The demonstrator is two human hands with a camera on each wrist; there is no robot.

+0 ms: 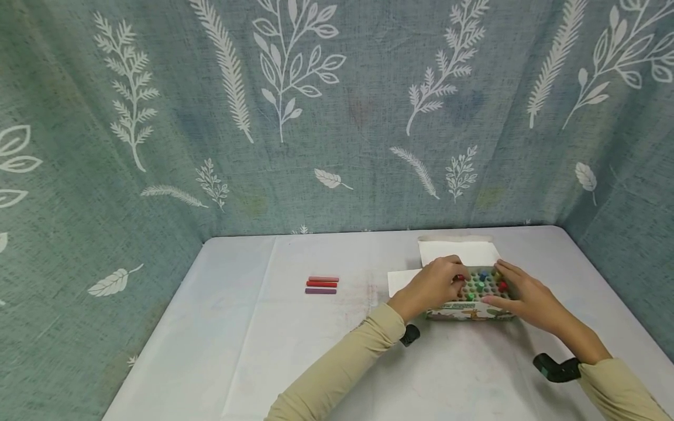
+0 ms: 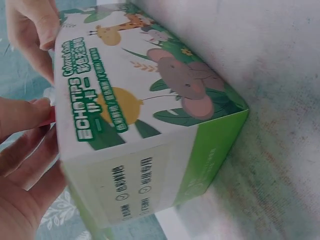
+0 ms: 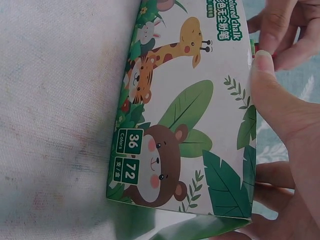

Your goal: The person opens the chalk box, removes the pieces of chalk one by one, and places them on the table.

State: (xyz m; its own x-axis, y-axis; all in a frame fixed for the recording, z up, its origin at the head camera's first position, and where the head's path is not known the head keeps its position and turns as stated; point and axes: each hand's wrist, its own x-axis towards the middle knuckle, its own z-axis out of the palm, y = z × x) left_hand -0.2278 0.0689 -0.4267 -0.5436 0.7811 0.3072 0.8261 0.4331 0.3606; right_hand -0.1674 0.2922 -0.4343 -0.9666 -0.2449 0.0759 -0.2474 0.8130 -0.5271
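A chalk box [image 1: 447, 313] printed with cartoon animals stands with its lid up; coloured chalk tips show in a holed tray [image 1: 476, 279] inside. Over the box's left part, my left hand [image 1: 427, 285] pinches a red chalk stick [image 2: 48, 117] between thumb and fingers, and the box wall hides its lower end. My right hand [image 1: 539, 303] holds the box at its right end. Its thumb [image 3: 263, 65] lies on the front rim, while the other fingers reach along the right side, partly hidden behind the box.
Three chalk sticks, a pink one [image 1: 323, 279], a red one [image 1: 322, 284] and a purple one [image 1: 320, 291], lie side by side left of the box. The raised lid [image 1: 458, 251] and a white side flap [image 1: 402, 280] stick out. A leaf-patterned curtain [image 1: 337, 117] borders the table.
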